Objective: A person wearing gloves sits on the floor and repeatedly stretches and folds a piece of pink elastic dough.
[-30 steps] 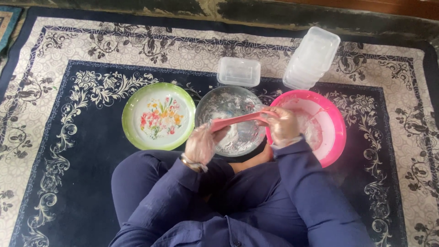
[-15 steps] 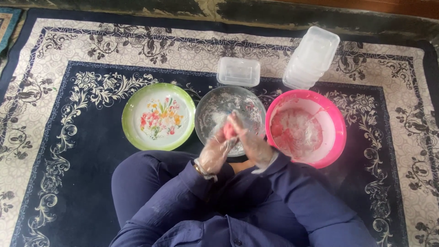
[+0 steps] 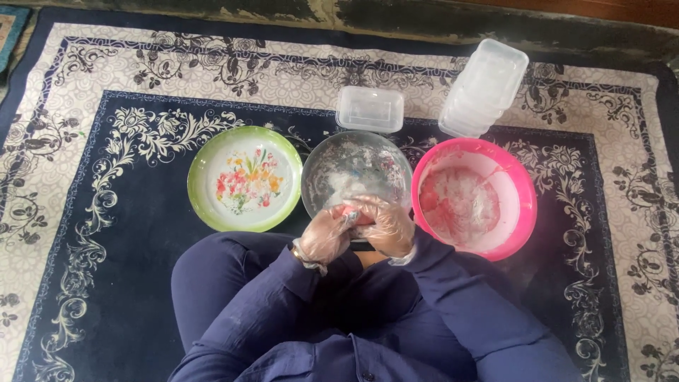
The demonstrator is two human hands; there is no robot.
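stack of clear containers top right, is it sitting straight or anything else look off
The stack of clear containers leans, its layers stepped sideways rather than squared. Elsewhere only white residue smeared inside the pink bowl; nothing spilled on the rug.

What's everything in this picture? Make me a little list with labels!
left hand: gloved, closed with the other hand around a small pink thing
right hand: gloved, pressed against the left one
pink thing: mostly hidden between the hands
middle dish: round glass dish, smeared white
left dish: green flowered plate
right dish: pink bowl, white mix inside
behind: one clear lidded box, a stack of clear boxes
floor: patterned rug
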